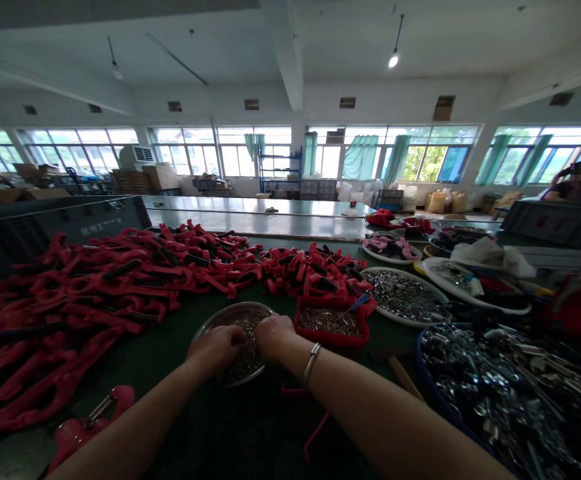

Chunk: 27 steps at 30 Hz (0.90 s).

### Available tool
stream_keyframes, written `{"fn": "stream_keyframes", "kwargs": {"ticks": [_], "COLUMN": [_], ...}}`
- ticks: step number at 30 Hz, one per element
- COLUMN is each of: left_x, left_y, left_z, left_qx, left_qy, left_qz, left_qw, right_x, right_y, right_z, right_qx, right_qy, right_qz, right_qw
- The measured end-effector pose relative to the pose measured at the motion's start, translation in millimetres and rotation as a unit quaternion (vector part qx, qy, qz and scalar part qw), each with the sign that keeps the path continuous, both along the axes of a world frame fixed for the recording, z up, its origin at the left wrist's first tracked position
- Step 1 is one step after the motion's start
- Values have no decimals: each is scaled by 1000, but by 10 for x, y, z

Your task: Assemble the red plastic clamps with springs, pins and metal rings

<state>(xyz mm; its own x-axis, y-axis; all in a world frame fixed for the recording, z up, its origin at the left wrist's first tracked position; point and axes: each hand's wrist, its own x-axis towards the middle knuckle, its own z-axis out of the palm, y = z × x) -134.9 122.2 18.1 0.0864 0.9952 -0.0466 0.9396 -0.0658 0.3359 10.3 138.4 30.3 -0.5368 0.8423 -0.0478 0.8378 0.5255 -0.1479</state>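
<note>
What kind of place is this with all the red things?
It looks like a factory workshop: a long green workbench, heaps of red plastic parts, and shiny metal parts piled in tubs.

Steel bowl (233,312): polished, glossy rim. Metal pins (248,357): bright, smooth. Plastic handles (95,267): red, slightly glossy, with matt black grips (123,269). Worktop (120,363): dark green, matt.

head-worn | faces forward, down | close above left hand (215,350), right hand (275,335)
</note>
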Motion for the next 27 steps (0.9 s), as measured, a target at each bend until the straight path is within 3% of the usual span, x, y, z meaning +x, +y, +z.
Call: {"fn": "stream_keyframes", "kwargs": {"ticks": [4, 10, 18, 21, 24, 27], "left_x": [-59, -9, 148, 376, 678, 979], "left_y": [9, 23, -123, -283, -458, -541], "left_z": [-11, -43, 69, 109, 99, 39], "left_qx": [9, 30, 69, 73, 45, 35], "left_qy": [-38, -86, -111, -131, -133, -105], "left_qz": [-5, -8, -17, -51, -124, -155], "left_qw": [999, 996, 991, 987, 982, 982], "right_x": [35, 243, 318, 584, 1051, 1529], "right_y": [31, -31, -35, -126, -291, -495], "right_z": [-19, -87, -107, -76, -92, -145], "right_qx": [-8, 20, 32, 51, 72, 70], "right_qy": [2, 86, 214, 240, 233, 206], "right_qz": [-6, -8, -39, -66, -114, -147], "right_qw": [1000, 996, 975, 967, 963, 965]}}
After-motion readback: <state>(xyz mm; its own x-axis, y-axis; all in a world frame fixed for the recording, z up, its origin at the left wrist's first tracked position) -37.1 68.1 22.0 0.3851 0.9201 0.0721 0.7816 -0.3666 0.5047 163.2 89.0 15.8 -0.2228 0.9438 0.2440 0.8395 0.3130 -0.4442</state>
